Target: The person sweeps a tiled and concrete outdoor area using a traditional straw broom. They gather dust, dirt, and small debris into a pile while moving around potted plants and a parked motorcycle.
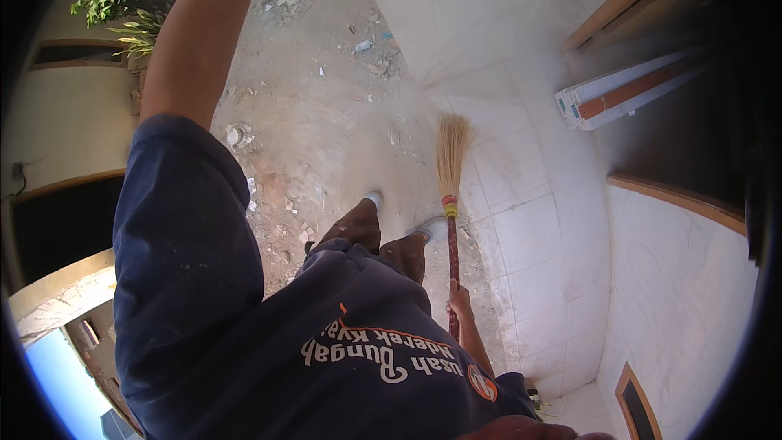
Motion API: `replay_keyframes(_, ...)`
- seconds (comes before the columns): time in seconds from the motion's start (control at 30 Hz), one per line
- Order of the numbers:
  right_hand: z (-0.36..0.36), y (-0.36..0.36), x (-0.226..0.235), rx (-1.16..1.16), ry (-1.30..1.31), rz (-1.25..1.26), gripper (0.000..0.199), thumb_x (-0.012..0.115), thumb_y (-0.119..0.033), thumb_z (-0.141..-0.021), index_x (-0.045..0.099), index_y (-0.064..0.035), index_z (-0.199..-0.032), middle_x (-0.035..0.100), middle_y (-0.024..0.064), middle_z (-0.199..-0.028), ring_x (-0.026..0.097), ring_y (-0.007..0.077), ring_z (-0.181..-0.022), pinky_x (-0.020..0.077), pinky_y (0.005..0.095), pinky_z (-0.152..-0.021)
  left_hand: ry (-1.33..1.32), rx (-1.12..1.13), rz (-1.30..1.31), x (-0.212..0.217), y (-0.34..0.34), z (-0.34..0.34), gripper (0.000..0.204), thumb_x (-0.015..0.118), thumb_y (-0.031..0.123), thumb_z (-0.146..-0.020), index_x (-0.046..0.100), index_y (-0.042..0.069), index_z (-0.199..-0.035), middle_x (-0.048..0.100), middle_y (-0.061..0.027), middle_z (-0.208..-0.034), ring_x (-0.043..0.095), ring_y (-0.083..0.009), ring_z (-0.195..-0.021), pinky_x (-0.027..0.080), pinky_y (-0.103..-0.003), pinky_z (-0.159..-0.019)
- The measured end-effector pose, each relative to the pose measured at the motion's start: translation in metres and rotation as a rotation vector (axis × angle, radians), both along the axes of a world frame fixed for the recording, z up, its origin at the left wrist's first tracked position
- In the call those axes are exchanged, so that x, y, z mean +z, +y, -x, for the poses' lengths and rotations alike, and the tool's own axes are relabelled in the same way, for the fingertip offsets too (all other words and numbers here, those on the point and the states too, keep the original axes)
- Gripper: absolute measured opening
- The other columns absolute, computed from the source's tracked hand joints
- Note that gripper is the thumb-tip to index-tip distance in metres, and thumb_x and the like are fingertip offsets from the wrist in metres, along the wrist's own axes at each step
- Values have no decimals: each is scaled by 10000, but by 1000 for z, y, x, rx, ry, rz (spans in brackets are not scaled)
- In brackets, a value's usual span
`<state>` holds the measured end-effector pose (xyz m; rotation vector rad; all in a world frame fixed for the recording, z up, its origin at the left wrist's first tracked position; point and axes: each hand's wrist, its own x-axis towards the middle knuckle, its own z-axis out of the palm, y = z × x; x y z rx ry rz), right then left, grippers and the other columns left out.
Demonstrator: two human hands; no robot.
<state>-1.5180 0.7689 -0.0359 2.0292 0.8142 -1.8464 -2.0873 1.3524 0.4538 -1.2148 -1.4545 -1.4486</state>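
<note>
1. Broom [450,195]: a red stick with a straw head, standing near upright with its bristles on the dusty floor [326,114], just ahead of the feet.
2. Right hand [459,301]: clenched around the lower stick.
3. Left hand: raised out of view.
4. Handling: probably light and stiff, with yielding bristles, so it is best gripped on the stick.

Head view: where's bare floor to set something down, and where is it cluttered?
Free: the white tiled floor right of the broom, running up to the white wall and the long box leaning by it. Crowded: the dusty ground left of the broom head, strewn with rubble bits. The right hand grips the broom handle; the left hand is out of view.
</note>
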Motion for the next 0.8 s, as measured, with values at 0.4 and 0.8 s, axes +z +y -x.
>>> replay_keyframes(0.4,51,59,61,-418,65,-326,472,453,-511,-958,432,-66,-806,418,44,-483,419,160,-318,373,307,-298,81,48,-109,39,-42,6,1067,740,561,-731,256,-90,-1425,381,-300,-1376,361,-429,-1262,278,-500,-1069)
replay_keyframes(0.8,116,186,-79,82,35,-131,615,366,-526,-952,549,57,-878,573,147,-568,589,304,-461,499,428,-457,-16,-10,-61,49,-40,16,1181,760,593,-672,161,-70,-1445,314,-273,-1381,292,-405,-1288,286,-523,-1042)
